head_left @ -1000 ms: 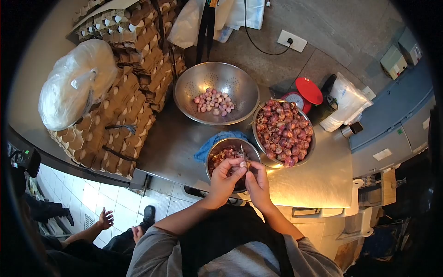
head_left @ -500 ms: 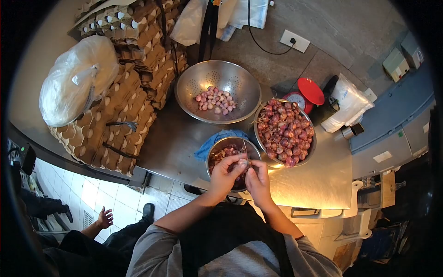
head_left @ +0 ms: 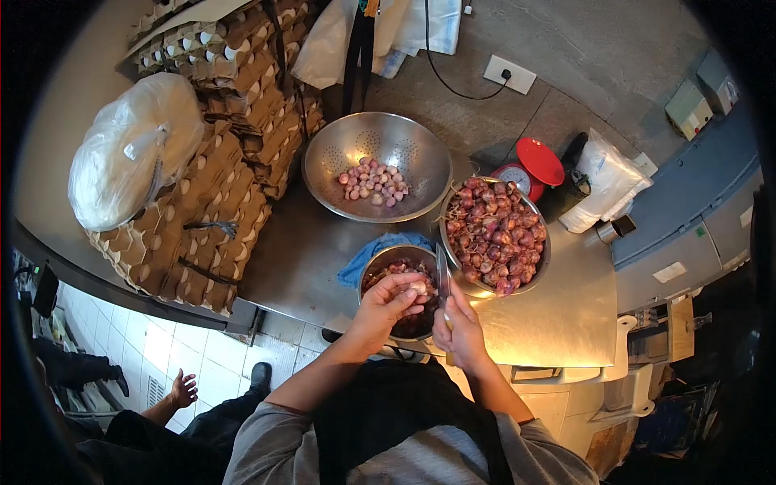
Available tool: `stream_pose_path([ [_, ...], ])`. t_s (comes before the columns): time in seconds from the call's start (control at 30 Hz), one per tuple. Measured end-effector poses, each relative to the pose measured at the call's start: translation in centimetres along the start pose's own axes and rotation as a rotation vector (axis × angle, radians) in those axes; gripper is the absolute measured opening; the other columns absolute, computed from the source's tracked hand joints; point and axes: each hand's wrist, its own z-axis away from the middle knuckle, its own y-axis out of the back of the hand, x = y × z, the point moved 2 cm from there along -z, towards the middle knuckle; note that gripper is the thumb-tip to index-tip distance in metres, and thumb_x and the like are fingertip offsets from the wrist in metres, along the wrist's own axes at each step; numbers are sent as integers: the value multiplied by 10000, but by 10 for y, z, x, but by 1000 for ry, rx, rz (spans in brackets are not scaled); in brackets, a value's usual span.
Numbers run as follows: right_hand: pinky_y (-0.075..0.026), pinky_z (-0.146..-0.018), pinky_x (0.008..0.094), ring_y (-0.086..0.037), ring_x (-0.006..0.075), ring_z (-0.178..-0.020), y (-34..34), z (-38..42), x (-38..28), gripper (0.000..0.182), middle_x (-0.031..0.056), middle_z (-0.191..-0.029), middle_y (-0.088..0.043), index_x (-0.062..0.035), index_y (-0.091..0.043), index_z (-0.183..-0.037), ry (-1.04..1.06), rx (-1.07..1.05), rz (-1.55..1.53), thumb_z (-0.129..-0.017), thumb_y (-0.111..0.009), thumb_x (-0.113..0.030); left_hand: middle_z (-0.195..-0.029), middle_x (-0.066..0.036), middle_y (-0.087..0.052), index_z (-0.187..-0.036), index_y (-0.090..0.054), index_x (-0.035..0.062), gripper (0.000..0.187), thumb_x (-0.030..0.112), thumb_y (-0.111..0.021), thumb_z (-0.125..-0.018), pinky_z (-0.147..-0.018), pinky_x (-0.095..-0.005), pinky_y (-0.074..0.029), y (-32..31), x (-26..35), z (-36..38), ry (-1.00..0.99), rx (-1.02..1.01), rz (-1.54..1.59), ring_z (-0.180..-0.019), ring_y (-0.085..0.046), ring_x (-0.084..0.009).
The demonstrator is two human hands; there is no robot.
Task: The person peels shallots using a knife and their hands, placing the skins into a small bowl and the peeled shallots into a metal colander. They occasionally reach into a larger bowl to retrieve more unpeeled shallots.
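Pinched in the fingers of my left hand (head_left: 386, 303) is a pale, partly peeled shallot (head_left: 419, 288). My right hand (head_left: 459, 327) is closed round the light handle of a knife (head_left: 442, 271), its blade pointing up and away from me, just right of the shallot. Both hands are over a metal bowl (head_left: 368, 267) that holds dark red skins. Behind it stands a steel colander (head_left: 323, 174) with peeled shallots (head_left: 373, 182) in the bottom. To the right, a bowl (head_left: 547, 263) is heaped with unpeeled red shallots (head_left: 495, 234).
A blue cloth (head_left: 356, 267) lies behind the skins bowl on the steel table (head_left: 558, 323). Stacked egg trays (head_left: 194, 234) with a plastic bag (head_left: 133, 153) on top fill the left side. A red scale (head_left: 539, 162) stands behind the shallots. Another person's hand (head_left: 183, 390) is at lower left.
My hands have moved apart. The knife has come away from the shallot to the right and its blade now shows broadside. The shallot stays in my left fingers.
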Motion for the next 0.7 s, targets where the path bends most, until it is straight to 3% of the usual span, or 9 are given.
stream_pose_path([
  [0.07, -242, -349, 183, -279, 64, -397, -3, 7, 6, 461, -17, -512, -312, -209, -205, -1377, -59, -73, -71, -940, -349, -233, -1004, -29, -570, -1058, -526, 78, 188, 78, -507, -871, -787, -267, -478, 3, -3, -1, 3, -1, 69, -879, -556, -116],
  [0.2, -249, -348, 192, -263, 69, -365, -6, 8, 19, 458, -5, -471, -303, -205, -199, -1373, 16, -68, 171, -943, -319, -307, -978, -27, -572, -999, -534, 78, 133, 74, -513, -868, -808, -270, -467, 7, -8, -3, -7, 2, 132, -905, -547, -120],
  [0.3, -253, -351, 187, -275, 65, -369, -5, 7, 18, 452, -8, -477, -316, -162, -215, -1364, 32, -46, 239, -943, -330, -279, -987, -38, -567, -985, -537, 60, 138, 56, -544, -847, -825, -273, -452, 5, -4, -1, -14, 17, 105, -921, -540, -118],
  [0.53, -255, -352, 186, -293, 58, -377, 0, 4, 14, 378, -9, -495, -332, -112, -289, -1288, 50, -41, 251, -938, -357, -239, -1058, -86, -540, -1125, -426, 34, 394, -24, -599, -776, -864, -277, -421, -1, 2, 0, -316, -28, -255, -973, -515, -136],
  [0.67, -382, -483, 188, -479, 91, -525, 1, 6, 12, 390, 34, -697, -515, -97, -349, -1302, 93, -29, 360, -920, -405, -160, -1081, -98, -527, -1158, -380, 26, 439, -35, -589, -777, -877, -277, -411, -1, 1, -1, -309, -6, -225, -993, -507, -151],
  [0.7, -408, -555, 212, -518, 124, -617, 2, 3, 13, 387, 52, -794, -539, -88, -364, -1295, 268, 5, 561, -918, -413, -158, -1090, -100, -522, -1157, -375, 20, 435, -36, -584, -779, -879, -277, -410, 0, 1, 0, -306, 1, -222, -998, -506, -154],
])
